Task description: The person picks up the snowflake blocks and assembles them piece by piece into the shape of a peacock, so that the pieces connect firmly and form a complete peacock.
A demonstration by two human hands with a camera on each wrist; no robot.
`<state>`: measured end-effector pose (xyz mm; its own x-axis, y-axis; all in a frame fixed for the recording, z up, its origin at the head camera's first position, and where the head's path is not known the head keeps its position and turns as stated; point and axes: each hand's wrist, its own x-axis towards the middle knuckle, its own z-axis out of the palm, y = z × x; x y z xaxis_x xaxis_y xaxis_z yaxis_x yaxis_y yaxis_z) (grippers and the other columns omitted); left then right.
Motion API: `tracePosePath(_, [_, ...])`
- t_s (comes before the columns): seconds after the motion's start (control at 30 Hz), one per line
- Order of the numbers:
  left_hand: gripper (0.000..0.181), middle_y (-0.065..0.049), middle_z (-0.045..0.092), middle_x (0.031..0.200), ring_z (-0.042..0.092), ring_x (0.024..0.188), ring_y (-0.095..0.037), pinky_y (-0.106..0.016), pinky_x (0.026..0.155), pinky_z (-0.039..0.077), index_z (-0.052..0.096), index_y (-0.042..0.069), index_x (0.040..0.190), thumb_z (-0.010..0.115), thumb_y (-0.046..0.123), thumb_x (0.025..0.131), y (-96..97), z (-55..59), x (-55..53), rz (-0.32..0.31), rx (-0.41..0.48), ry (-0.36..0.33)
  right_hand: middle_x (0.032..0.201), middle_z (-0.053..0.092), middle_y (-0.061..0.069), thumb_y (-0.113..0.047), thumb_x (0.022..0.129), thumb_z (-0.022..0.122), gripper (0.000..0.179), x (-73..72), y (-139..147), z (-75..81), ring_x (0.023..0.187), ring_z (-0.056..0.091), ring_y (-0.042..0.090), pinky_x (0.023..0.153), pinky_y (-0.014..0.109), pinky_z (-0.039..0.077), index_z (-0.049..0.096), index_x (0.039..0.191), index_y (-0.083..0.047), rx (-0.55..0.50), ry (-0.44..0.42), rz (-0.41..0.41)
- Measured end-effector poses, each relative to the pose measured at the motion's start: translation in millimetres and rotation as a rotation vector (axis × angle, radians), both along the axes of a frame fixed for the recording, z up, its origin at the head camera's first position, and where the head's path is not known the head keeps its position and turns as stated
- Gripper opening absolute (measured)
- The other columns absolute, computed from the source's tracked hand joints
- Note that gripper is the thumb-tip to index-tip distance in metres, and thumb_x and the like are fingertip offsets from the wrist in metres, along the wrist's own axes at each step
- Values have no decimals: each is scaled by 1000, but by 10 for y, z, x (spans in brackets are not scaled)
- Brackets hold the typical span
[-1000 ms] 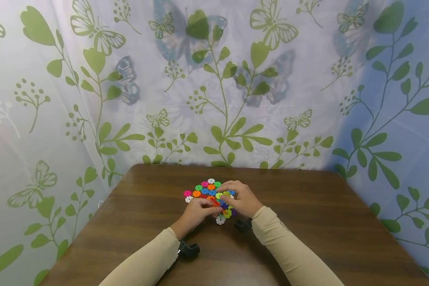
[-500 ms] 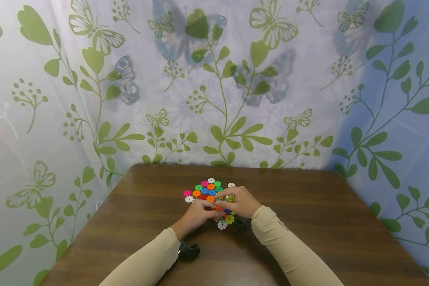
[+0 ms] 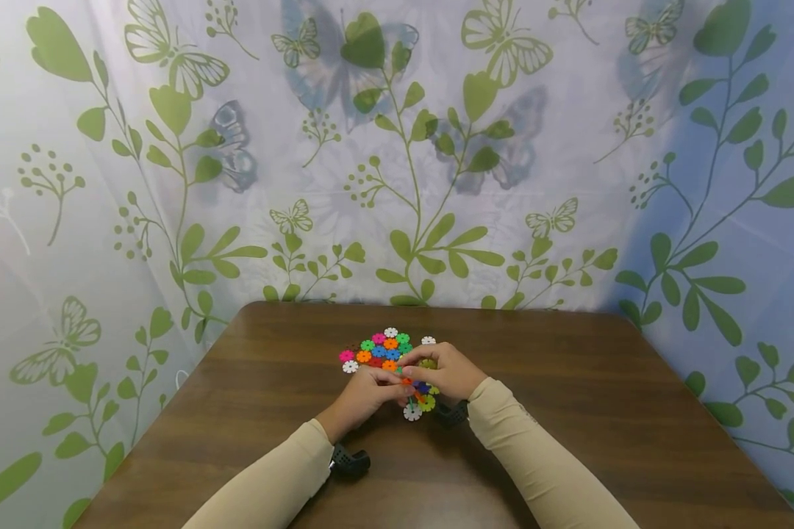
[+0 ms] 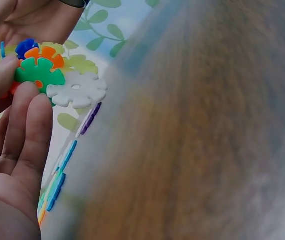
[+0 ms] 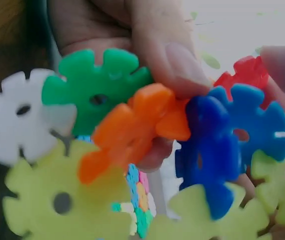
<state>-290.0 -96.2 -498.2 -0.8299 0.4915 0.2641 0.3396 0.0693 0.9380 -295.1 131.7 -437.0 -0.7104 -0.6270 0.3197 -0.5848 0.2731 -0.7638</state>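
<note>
In the head view both hands meet over the middle of the table around a joined cluster of plastic flower discs. My left hand (image 3: 365, 397) pinches the cluster between thumb and fingers, at the green disc (image 4: 32, 72) beside a white disc (image 4: 77, 91). My right hand (image 3: 448, 373) holds the cluster's other side, its fingertips right by a red disc (image 5: 245, 75) and a blue disc (image 5: 255, 120). Between the hands, an orange disc (image 5: 132, 132) and a dark blue disc (image 5: 207, 145) stand at angles to pale yellow discs (image 5: 57, 185). Fingers hide part of the cluster.
Several flat flower discs in mixed colours, such as a blue disc (image 3: 378, 353) and a pink disc (image 3: 347, 355), lie on the brown wooden table (image 3: 291, 345) just beyond the hands. Black perforated wrist mounts (image 3: 351, 463) hang under both sleeves. A patterned curtain (image 3: 397, 147) stands behind the table.
The held cluster has turned and dropped slightly, and my right hand has moved a little lower with it. A white disc at the back right now shows past the right hand.
</note>
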Motion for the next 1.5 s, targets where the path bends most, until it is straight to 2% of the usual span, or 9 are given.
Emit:
tracePosePath(0.27, [14,-17,75,83,71,85,-34,-43,78,60,84,5,95,79,17,98,-1,45,9,13,14,-44,105,75,-3,-18,102,74,19,-11,0,0,93,64,24,75,33,57,79,116,-6,10,-25,-18])
tracePosePath(0.43, [15,-18,75,85,71,83,-32,-43,82,61,83,1,97,77,15,99,3,22,-11,29,70,-77,117,73,5,-19,104,71,29,-36,38,-3,105,64,25,83,37,57,73,130,-6,-19,-37,-31])
tracePosePath(0.57, [17,-18,75,87,72,81,-30,-42,83,61,81,-3,99,79,14,98,7,4,-30,85,146,-106,129,69,11,-22,107,67,35,-83,127,-16,114,65,30,94,48,55,66,140,-9,-86,-76,-126])
tracePosePath(0.67, [18,-17,75,89,73,81,-28,-41,84,61,79,-5,98,80,14,97,8,-9,-46,147,216,-141,128,69,13,-23,107,66,34,-145,229,-70,112,66,35,95,50,55,67,137,-5,-108,-91,-227])
tracePosePath(0.8, [18,-16,75,92,73,80,-25,-43,86,61,77,-6,98,81,11,96,5,-20,-65,207,327,-212,118,72,13,-14,104,71,26,-234,396,-174,105,68,31,91,44,57,71,125,0,11,-79,-289])
tracePosePath(1.03, [14,-16,73,93,73,79,-24,-45,88,60,73,-3,89,80,7,96,-3,10,-74,216,458,-298,114,73,14,-5,94,79,27,-322,533,-277,100,68,26,87,43,57,73,119,3,226,-136,-178])
tracePosePath(1.2, [13,-14,73,94,73,78,-23,-41,85,61,70,-1,86,76,2,98,-1,51,-55,202,492,-299,112,72,7,-7,94,81,29,-306,458,-324,101,66,26,89,44,56,76,122,-2,350,-42,-200])
tracePosePath(1.33, [13,-13,73,93,72,78,-24,-42,86,61,69,-1,86,74,0,98,4,57,-47,195,509,-312,108,68,5,-7,94,81,25,-273,417,-354,100,65,27,90,46,55,77,118,-4,400,-3,-229])
tracePosePath(1.5, [12,-13,71,91,73,79,-26,-44,88,60,67,-1,89,74,-1,98,10,43,-36,205,526,-334,104,67,2,-4,91,84,21,-262,421,-375,97,64,23,91,46,55,74,109,-6,358,-47,-259])
